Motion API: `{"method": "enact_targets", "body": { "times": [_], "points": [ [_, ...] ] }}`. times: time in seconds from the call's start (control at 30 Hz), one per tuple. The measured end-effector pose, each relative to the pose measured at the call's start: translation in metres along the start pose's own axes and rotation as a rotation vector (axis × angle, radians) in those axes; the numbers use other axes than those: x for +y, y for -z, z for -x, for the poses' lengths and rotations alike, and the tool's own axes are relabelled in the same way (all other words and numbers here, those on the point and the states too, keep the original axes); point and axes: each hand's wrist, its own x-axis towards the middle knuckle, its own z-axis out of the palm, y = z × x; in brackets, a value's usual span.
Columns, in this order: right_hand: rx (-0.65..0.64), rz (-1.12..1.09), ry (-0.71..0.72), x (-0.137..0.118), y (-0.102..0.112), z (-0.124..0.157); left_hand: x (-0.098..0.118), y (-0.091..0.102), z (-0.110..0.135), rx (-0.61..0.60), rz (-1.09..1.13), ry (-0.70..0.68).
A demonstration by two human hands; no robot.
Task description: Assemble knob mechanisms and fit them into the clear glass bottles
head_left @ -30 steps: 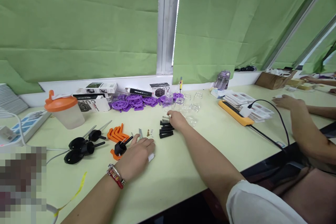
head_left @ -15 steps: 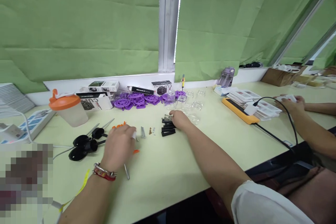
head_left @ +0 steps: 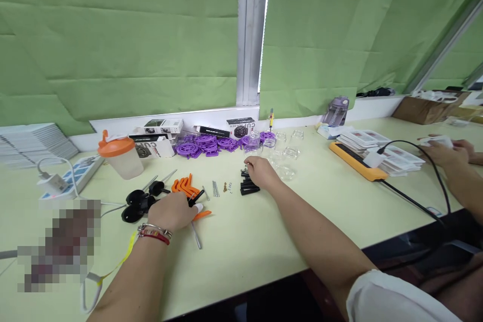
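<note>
My left hand [head_left: 174, 210] is closed around a short black tube [head_left: 198, 196] whose end sticks out past the fingers. Just under it lie an orange part [head_left: 203, 215] and a metal screwdriver shaft [head_left: 196, 237]. Beside the knuckles are black round-headed parts [head_left: 133, 213] and a row of orange angled pieces [head_left: 184, 184]. My right hand [head_left: 263, 171] has its fingertips pinched together at the small springs [head_left: 243, 170], above a bunch of black tubes [head_left: 249, 186]. What it holds, if anything, is hidden.
Screws [head_left: 215, 188] and tiny brass pieces [head_left: 225, 187] lie between my hands. Purple wheel-shaped parts [head_left: 206, 145] and clear cups [head_left: 292, 152] stand behind. An orange-lidded shaker [head_left: 121, 156] is left; a yellow power strip [head_left: 356, 162] and another person's hands [head_left: 447, 152] are right.
The black tube now shows in my left hand, which has come to rest from a blurred motion. My right fingers now cover more of the springs. The whole view has shifted, moving things rightward.
</note>
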Motion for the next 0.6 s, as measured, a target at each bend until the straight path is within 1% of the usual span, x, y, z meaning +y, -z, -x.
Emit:
{"method": "enact_targets", "body": {
  "times": [0.07,0.13,0.23,0.33,0.4,0.5,0.57,0.6],
  "points": [
    [-0.018,-0.074,0.023,-0.011,0.0,0.007,0.001,-0.001,0.001,-0.02,-0.011,-0.008],
    [-0.075,-0.152,0.035,-0.023,-0.002,0.015,0.002,-0.001,0.0,-0.016,-0.015,-0.025],
    [-0.201,-0.239,0.063,-0.038,-0.011,0.027,0.0,-0.005,-0.002,0.037,0.002,-0.084],
    [-0.31,-0.33,0.089,-0.049,-0.025,0.033,-0.003,-0.011,-0.006,0.086,0.047,-0.148],
    [-0.396,-0.416,0.033,-0.056,-0.033,0.034,-0.003,-0.014,-0.008,0.095,0.102,-0.195],
    [-0.537,-0.588,-0.116,-0.067,-0.038,0.035,-0.002,-0.017,-0.009,0.103,0.247,-0.301],
    [-0.565,-0.667,-0.173,-0.073,-0.036,0.036,-0.001,-0.017,-0.009,0.098,0.382,-0.385],
    [-0.568,-0.691,-0.177,-0.075,-0.034,0.036,0.0,-0.017,-0.009,0.095,0.452,-0.425]
  ]
}}
